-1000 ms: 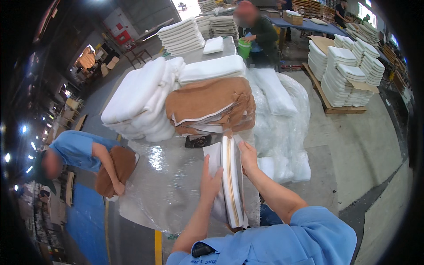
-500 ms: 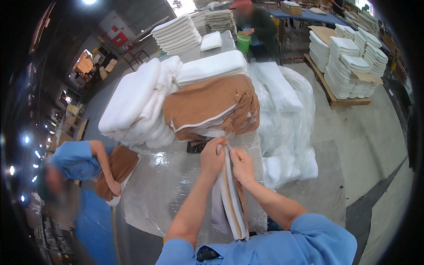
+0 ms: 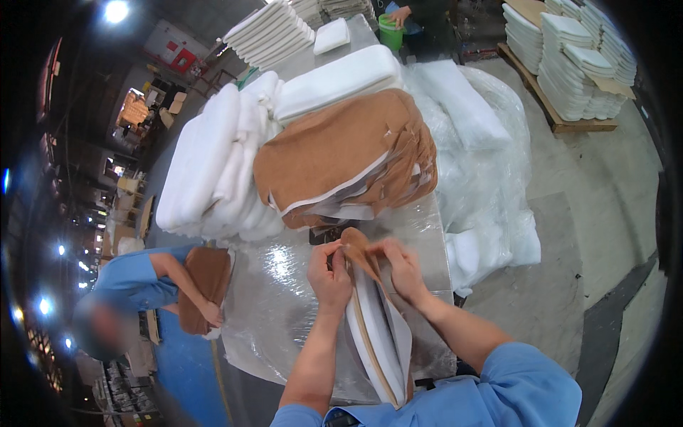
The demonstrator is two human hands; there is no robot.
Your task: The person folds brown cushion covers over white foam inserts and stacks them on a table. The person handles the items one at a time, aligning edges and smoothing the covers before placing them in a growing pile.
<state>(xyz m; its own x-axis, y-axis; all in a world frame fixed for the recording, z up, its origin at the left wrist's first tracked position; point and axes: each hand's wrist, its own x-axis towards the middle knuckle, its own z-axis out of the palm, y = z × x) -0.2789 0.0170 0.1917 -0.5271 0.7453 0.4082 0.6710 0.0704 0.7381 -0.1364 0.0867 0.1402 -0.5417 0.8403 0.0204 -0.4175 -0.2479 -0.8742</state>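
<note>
A long brown fabric cushion cover (image 3: 363, 257), with white filling (image 3: 364, 302) and a tan zip-like strip along its side, stands on edge between me and the table. Its far brown end rises between my two hands. Closed on the cover's left edge near that end is my left hand (image 3: 331, 279). My right hand (image 3: 403, 272), slightly blurred, pinches the opposite edge, where a pale grey lining flap hangs open. The cover's near end rests against my blue shirt. Just beyond lies a pile of brown covers (image 3: 341, 156) on the plastic-wrapped table (image 3: 274, 313).
White padding (image 3: 203, 164) is stacked at the left, with another white roll (image 3: 338, 82) behind the brown pile. Plastic-wrapped padding (image 3: 477, 171) stands against the table's right side. At left, a co-worker (image 3: 135, 277) handles a brown cushion (image 3: 203, 288). A loaded pallet (image 3: 569, 124) is far right.
The cover's far end has come up and folded over, and its lining side gapes wider. My right hand has moved slightly outward. The view has shifted, and the co-worker's cushion has turned.
</note>
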